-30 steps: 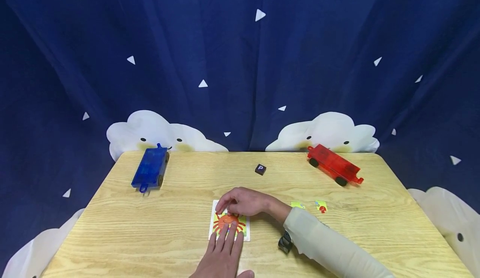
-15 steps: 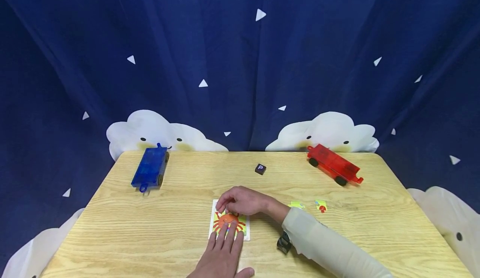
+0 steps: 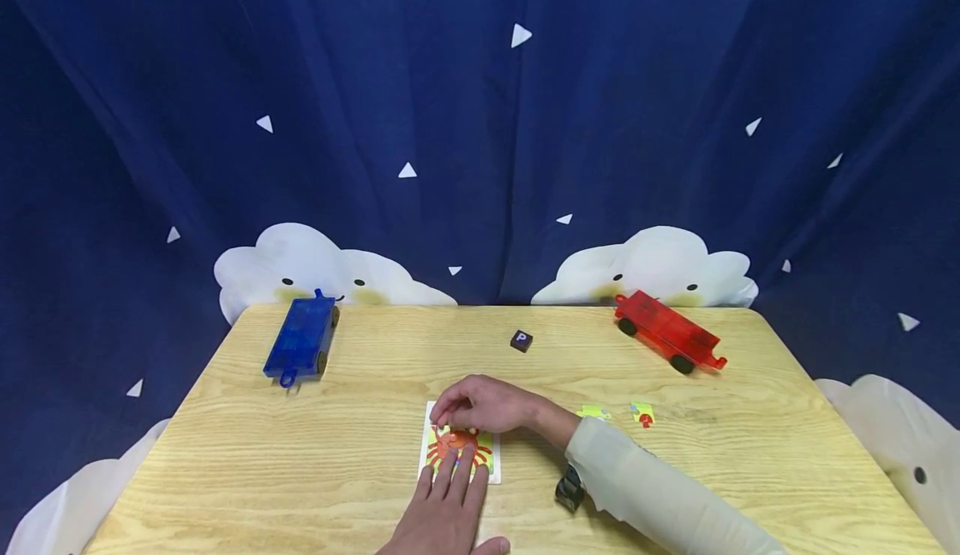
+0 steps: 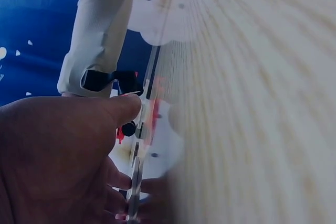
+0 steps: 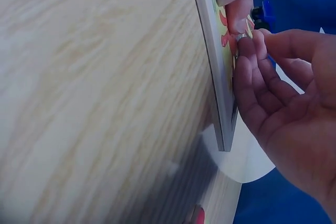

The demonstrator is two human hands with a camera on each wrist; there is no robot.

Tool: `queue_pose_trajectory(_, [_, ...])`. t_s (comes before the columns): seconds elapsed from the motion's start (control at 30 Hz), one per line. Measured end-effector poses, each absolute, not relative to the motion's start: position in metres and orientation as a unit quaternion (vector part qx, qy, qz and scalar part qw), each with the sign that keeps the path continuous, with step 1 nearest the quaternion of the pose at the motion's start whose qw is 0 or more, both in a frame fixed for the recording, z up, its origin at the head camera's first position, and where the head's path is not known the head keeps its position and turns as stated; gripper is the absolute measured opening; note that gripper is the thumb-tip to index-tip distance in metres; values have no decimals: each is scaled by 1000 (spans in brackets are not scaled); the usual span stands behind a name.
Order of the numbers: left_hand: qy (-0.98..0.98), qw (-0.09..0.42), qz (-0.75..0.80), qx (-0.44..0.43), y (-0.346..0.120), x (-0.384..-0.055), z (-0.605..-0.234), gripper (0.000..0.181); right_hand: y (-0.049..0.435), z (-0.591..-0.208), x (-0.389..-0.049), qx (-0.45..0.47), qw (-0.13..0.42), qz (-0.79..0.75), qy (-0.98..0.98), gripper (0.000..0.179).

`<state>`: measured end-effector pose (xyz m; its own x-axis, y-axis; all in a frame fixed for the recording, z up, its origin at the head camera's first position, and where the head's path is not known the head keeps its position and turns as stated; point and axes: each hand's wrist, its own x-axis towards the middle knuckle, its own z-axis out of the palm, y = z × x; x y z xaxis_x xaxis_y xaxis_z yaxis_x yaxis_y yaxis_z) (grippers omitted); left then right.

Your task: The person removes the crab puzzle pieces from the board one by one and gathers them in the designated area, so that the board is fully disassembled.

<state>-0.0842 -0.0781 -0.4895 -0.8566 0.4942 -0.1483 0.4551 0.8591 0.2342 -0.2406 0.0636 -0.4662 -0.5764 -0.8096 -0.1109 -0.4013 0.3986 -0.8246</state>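
Steady the square, white-edged crab puzzle [image 3: 463,439], left hand [image 3: 442,512] flat; can't tell if your right hand [image 3: 491,403] atop it grips anything.

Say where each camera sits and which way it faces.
Head: on the head, forward and down at the table; left hand, right hand, right sleeve show.
Left wrist: worn there, looking low along the table; left hand, right sleeve show.
Right wrist: worn there, facing the crab board; both hands show.
Head and right wrist share the crab board.
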Motion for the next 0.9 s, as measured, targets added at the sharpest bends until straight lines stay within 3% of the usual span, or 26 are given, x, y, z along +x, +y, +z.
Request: queue_pose_trajectory(0.9, [960,109,56,250,-76,-86,-488,96,59,-470,-236,-391,218,-402,799,16])
